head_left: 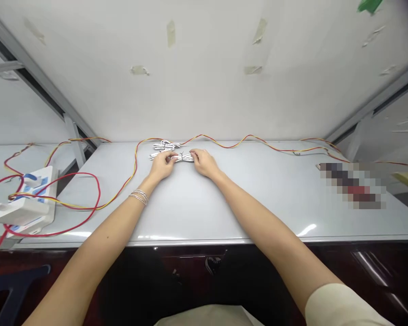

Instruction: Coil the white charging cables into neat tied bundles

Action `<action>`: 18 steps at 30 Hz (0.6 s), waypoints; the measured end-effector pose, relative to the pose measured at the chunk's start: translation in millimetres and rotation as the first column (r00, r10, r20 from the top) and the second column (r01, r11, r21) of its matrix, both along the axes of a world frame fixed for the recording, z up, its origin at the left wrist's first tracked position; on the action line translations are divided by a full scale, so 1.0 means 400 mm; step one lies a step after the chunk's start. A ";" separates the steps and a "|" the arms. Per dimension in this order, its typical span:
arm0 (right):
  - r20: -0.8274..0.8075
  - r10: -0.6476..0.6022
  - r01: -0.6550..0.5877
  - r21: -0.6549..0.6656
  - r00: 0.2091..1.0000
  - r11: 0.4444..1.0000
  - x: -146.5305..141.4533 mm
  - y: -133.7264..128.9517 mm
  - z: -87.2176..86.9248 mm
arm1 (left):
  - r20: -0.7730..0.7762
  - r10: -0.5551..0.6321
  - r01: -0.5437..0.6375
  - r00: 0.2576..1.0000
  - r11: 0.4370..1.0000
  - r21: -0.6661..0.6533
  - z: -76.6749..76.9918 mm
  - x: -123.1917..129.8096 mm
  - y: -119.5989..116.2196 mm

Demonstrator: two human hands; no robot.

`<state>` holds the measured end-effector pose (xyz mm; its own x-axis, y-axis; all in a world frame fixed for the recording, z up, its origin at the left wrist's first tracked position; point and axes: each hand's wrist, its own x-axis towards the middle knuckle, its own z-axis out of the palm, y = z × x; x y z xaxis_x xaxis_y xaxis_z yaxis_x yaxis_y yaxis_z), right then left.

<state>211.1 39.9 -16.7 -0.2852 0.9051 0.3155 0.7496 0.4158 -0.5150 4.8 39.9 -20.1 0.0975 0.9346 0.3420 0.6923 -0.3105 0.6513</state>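
Observation:
Near the back of the grey table, a white cable bundle [182, 158] with a dark tie round its middle lies between my two hands. My left hand [162, 165] pinches its left end between thumb and fingers. At the right end, the closed fingers of my right hand [204, 163] hold the same bundle. Just behind my left hand lies a second tied white cable bundle [165, 145]. Another white bundle [153, 155] shows partly beside my left fingers, the rest hidden by the hand.
A white power strip [47, 213] with plugs and a looped red cable [98, 190] sits at the left. Red and yellow wires [236, 146] run along the table's back edge. A blurred-out object [355, 186] lies at the right.

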 end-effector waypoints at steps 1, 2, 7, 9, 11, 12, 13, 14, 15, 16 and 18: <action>-0.005 0.006 -0.006 0.003 1.000 1.000 0.001 -0.001 0.000 | 0.004 0.005 -0.005 1.000 1.000 -0.004 0.000 0.000 0.000; -0.008 0.010 -0.010 0.005 1.000 1.000 0.003 -0.003 0.001 | 0.009 0.009 -0.009 1.000 1.000 -0.009 -0.001 -0.001 -0.001; 0.009 -0.019 0.020 -0.019 1.000 1.000 0.005 -0.011 0.005 | 0.104 -0.031 0.034 0.994 0.999 -0.032 0.003 0.001 -0.004; 0.020 -0.029 0.029 -0.025 0.999 0.999 0.005 -0.010 0.006 | 0.145 -0.050 0.056 0.988 0.998 -0.034 0.008 0.003 -0.007; 0.018 -0.028 0.028 -0.028 0.999 0.999 0.004 -0.004 0.006 | 0.157 -0.067 0.073 0.985 0.997 -0.031 0.013 0.004 -0.009; 0.012 -0.026 0.026 -0.032 1.000 0.999 0.003 0.000 0.004 | 0.161 -0.079 0.084 0.984 0.996 -0.028 0.014 0.004 -0.008; 0.004 -0.025 0.026 -0.039 1.000 0.999 0.003 0.005 0.003 | 0.167 -0.088 0.093 0.982 0.995 -0.024 0.015 0.004 -0.007; -0.005 -0.026 0.026 -0.047 1.000 0.999 0.003 0.009 0.001 | 0.172 -0.095 0.099 0.980 0.995 -0.015 0.015 0.004 -0.006; -0.013 -0.026 0.026 -0.054 1.000 0.998 0.003 0.013 -0.001 | 0.188 -0.097 0.100 0.977 0.995 -0.007 0.014 0.004 -0.005; -0.018 -0.027 0.026 -0.057 0.999 0.998 0.004 0.016 -0.003 | 0.197 -0.094 0.098 0.976 0.995 -0.011 0.013 0.005 -0.004; -0.062 -0.031 0.026 -0.075 0.998 0.997 0.006 0.017 -0.005 | 0.194 -0.092 0.095 0.977 0.995 -0.005 0.010 0.006 -0.005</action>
<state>213.4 46.7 -18.7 -0.2408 0.9340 0.2640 0.7255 0.3539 -0.5903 7.2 38.1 -15.9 0.1177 0.9294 0.3499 0.5210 -0.3578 0.7750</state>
